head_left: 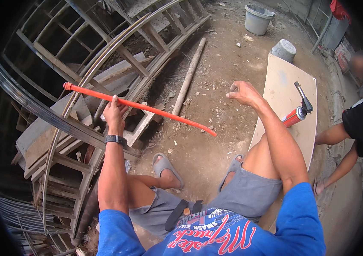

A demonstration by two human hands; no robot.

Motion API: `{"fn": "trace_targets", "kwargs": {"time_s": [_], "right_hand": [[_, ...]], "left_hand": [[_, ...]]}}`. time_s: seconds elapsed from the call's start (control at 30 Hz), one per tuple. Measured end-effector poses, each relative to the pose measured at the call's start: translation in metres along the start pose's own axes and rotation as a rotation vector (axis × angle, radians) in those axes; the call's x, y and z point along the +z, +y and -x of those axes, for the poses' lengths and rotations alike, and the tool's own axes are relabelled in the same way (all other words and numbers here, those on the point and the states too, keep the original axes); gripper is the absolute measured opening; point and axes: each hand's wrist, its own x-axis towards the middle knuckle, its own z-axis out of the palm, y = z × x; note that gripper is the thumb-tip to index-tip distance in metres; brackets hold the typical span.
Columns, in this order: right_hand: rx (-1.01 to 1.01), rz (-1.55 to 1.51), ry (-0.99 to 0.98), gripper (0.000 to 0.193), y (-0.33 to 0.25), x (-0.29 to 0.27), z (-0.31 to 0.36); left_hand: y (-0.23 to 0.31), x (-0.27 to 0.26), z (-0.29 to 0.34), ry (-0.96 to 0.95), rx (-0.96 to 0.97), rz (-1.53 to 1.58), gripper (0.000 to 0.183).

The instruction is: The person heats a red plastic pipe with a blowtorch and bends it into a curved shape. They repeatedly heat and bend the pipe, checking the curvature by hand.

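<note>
My left hand [114, 114] is closed round an orange plastic pipe [147, 112], left of its middle. Slanting across the view, the pipe has a wider collar at its upper left end and a slight bend at its lower right end. My right hand [243, 93] hangs in the air apart from the pipe, fingers curled together; whatever may be in them is hidden. Nearest to that arm, a gas torch [295, 115] with a red can and a black and metal head lies on a pale board [290, 77].
Wooden ladder-like frames [147, 38], metal bars and stacked planks [47, 149] crowd the left. A pole [190, 74] lies on the dirt ground. Ahead are a grey bucket [258, 21] and an overturned pail [284, 50]. Another person [352, 136] crouches at the right, beside the board.
</note>
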Motion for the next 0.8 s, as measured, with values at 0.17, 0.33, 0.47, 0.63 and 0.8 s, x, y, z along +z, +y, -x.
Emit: {"fn": "trace_targets", "kwargs": {"time_s": [0.17,0.33,0.47,0.63,0.8], "right_hand": [[-0.039,-0.001,-0.041,0.044,0.010,-0.011,0.004],[-0.074,0.038,0.011,0.040,0.017,-0.010,0.002],[-0.150,-0.006,0.080,0.034,0.004,-0.008,0.002],[-0.367,0.048,0.171,0.037,-0.024,0.001,0.004],[-0.659,0.101,0.271,0.040,-0.058,0.028,0.013]], "left_hand": [[-0.055,0.016,0.002,0.006,-0.040,0.021,0.032],[-0.075,0.019,0.011,0.040,-0.111,0.192,0.026],[-0.052,0.007,0.003,0.022,-0.102,0.339,0.025],[0.009,-0.001,0.015,-0.018,-0.048,0.416,0.025],[0.069,-0.018,0.024,-0.103,0.026,0.441,0.029]]}}
